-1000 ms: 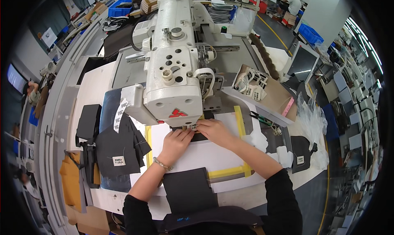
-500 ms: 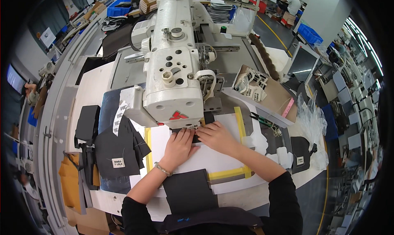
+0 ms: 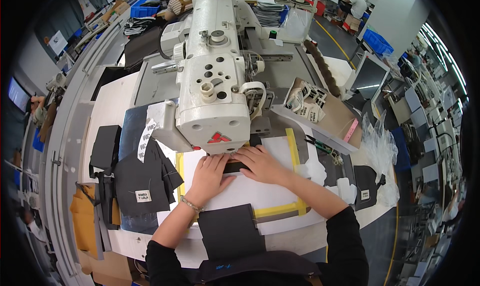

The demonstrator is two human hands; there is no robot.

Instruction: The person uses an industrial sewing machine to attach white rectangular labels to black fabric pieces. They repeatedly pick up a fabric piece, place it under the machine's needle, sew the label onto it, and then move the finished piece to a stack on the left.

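A white industrial sewing machine point(image 3: 212, 101) stands before me, its head overhanging the work. Below its front edge, a dark fabric piece point(image 3: 235, 167) lies on a white sheet point(image 3: 235, 191) bordered by yellow tape point(image 3: 280, 210). My left hand point(image 3: 210, 175) rests palm-down at the left of this fabric, fingers stretched toward the machine head. From the right, my right hand point(image 3: 261, 164) lies on the fabric with its fingers extended and partly under the head. Neither hand grips anything visible; the fingertips and the needle area are partly hidden.
Dark fabric pieces point(image 3: 140, 186) with a pale label lie left; another labelled piece point(image 3: 366, 188) lies right. A dark panel point(image 3: 231, 232) sits near me. Rightward are a cardboard box of labels point(image 3: 320, 118), green-handled snippers point(image 3: 320, 146) and a plastic bag point(image 3: 376, 148).
My left hand has moved slightly left, widening the gap between my hands and exposing more dark fabric. The small pale label seen at my fingertips is now hidden.
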